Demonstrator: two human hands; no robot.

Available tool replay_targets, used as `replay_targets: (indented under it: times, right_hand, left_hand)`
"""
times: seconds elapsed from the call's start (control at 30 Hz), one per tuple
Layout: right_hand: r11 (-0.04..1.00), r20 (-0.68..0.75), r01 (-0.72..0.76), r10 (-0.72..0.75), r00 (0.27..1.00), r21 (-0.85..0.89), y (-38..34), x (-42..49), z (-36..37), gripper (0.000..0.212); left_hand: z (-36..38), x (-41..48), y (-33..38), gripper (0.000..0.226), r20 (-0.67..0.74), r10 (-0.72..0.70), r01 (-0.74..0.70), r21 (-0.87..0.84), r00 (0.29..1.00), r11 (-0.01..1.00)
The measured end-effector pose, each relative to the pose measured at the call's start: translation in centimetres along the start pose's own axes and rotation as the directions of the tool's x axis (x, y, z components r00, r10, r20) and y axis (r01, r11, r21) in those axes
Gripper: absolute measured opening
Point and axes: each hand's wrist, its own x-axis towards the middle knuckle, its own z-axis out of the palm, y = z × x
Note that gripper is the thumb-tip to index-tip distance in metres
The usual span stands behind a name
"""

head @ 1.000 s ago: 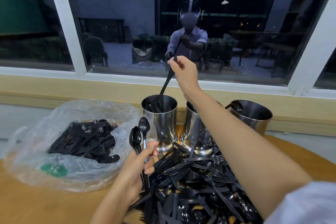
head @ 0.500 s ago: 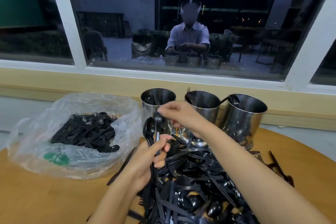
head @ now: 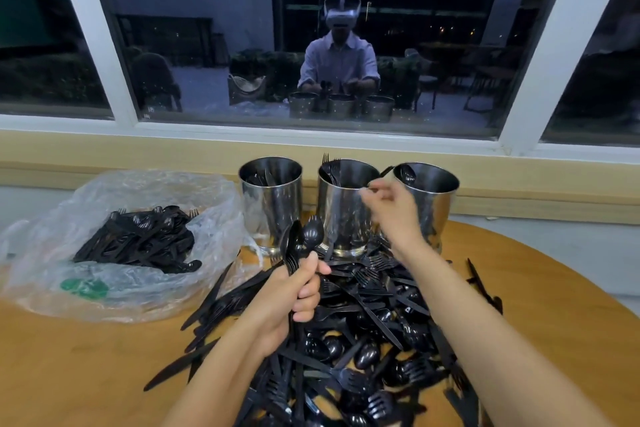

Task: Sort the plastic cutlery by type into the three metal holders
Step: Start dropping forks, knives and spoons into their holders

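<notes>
Three shiny metal holders stand in a row at the table's far edge. The left holder (head: 270, 198) has knives in it, the middle holder (head: 341, 208) forks, and the right holder (head: 440, 184) a spoon. A big pile of black plastic cutlery (head: 367, 326) lies in front of them. My left hand (head: 294, 295) grips a bunch of black spoons (head: 304, 239) upright over the pile. My right hand (head: 391, 208) hovers, blurred, in front of the middle and right holders. Its fingers are loosely curled and I see nothing in them.
A crumpled clear plastic bag (head: 194, 218) with more black cutlery (head: 138, 239) lies at the left on the round wooden table (head: 86, 357). Two stray knives (head: 483, 284) lie at the right. Behind the holders runs a wooden sill under a dark window.
My right hand let a knife go into the left holder, dropped toward the spoons in my left hand, then swung right to the middle and right holders. My left hand stays on the spoons.
</notes>
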Motion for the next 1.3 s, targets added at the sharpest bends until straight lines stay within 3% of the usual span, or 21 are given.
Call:
replay_targets:
  times: [0.07,0.13,0.2,0.27,0.47,0.53,0.63,0.73,0.8,0.9,1.0,1.1,1.17,1.23,1.3]
  right_hand:
    - [1.000,-0.157,-0.017,0.016,0.987,-0.005,0.3,3.3,-1.3,0.043]
    - [0.997,-0.123,-0.065,0.061,0.991,-0.034,0.6,6.1,-1.8,0.056]
    - [0.994,-0.052,-0.059,0.054,0.997,-0.092,0.9,7.8,-1.9,0.045]
    - [0.993,-0.049,0.021,-0.026,0.998,-0.117,0.3,8.5,-1.9,0.016]
    - [0.977,-0.330,0.187,-0.144,0.933,0.103,-3.1,8.6,-3.9,0.006]
    - [0.951,-0.303,0.162,-0.078,0.950,0.265,-3.5,7.0,-3.7,0.005]
    - [0.846,-0.132,0.011,0.071,0.989,0.533,-3.2,3.6,-2.6,0.003]
    - [0.766,0.029,-0.158,0.180,0.983,0.623,-1.8,0.5,-1.0,0.007]
    - [0.801,0.076,-0.197,0.187,0.979,0.565,-0.9,-1.2,0.1,0.008]
    - [0.905,0.166,-0.194,0.140,0.976,0.379,0.4,-2.3,0.9,0.007]
    - [0.999,0.316,0.005,-0.022,0.949,0.054,0.6,-2.0,0.9,0.010]
    - [0.961,0.445,0.222,-0.129,0.886,-0.163,0.0,-1.0,1.3,0.016]
    - [0.940,0.519,0.275,-0.134,0.844,-0.204,-0.6,-0.6,1.5,0.004]
    - [0.927,0.519,0.290,-0.131,0.845,-0.238,-1.2,0.3,1.4,0.009]
    - [0.928,0.373,0.280,-0.175,0.911,-0.248,-2.5,2.4,0.8,0.008]
  left_hand:
    - [0.1,0.2,0.2,0.040,-0.015,0.003,-0.003,-0.008,1.000,1.000]
    - [0.2,0.5,0.5,0.038,-0.023,0.000,-0.001,-0.016,1.000,1.000]
    - [0.2,0.8,0.6,0.035,-0.032,0.005,-0.006,-0.020,0.999,1.000]
    - [0.2,1.1,0.7,0.034,-0.044,0.012,-0.014,-0.029,0.999,0.999]
    - [-0.3,2.2,1.0,0.027,-0.116,0.026,-0.037,-0.090,0.993,0.995]
    - [0.2,2.8,1.4,0.027,-0.160,0.063,-0.079,-0.098,0.985,0.992]
    - [1.3,3.9,2.9,0.033,-0.244,0.142,-0.161,-0.061,0.959,0.985]
    - [1.9,5.2,4.3,0.061,-0.317,0.166,-0.200,-0.077,0.934,0.977]
    - [1.9,6.0,4.9,0.062,-0.390,0.152,-0.218,-0.133,0.908,0.967]
    - [1.7,6.6,5.4,0.012,-0.449,0.193,-0.303,-0.186,0.872,0.935]
    - [0.9,6.7,5.5,0.010,-0.420,0.237,-0.300,-0.089,0.876,0.950]
    - [0.7,6.8,5.3,0.015,-0.375,0.245,-0.223,0.102,0.894,0.969]
    - [0.9,7.0,5.2,0.016,-0.368,0.261,-0.222,0.146,0.892,0.964]
    - [0.8,7.3,5.2,0.012,-0.358,0.278,-0.252,0.118,0.891,0.960]
    - [0.3,7.5,5.3,0.013,-0.342,0.257,-0.247,0.073,0.904,0.966]
